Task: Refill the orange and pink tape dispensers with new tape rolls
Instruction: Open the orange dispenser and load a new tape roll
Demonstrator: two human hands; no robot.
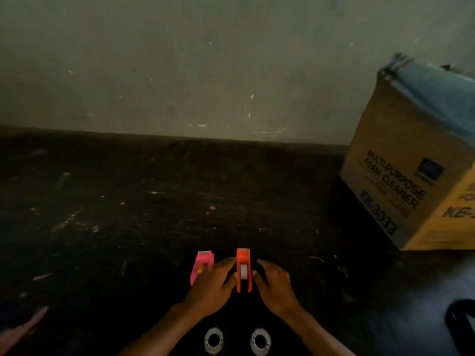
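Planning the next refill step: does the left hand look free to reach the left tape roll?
Probably yes. The left hand rests beside the orange dispenser, and the left tape roll lies uncovered near its forearm.

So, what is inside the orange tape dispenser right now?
Through the open top of the orange dispenser a white piece shows, probably a roll or its core. The left hand and right hand press both sides, so the rest is hidden.

Storeroom-like corner: bare wall (205,60), scuffed floor (128,201), cleaner carton (401,176).
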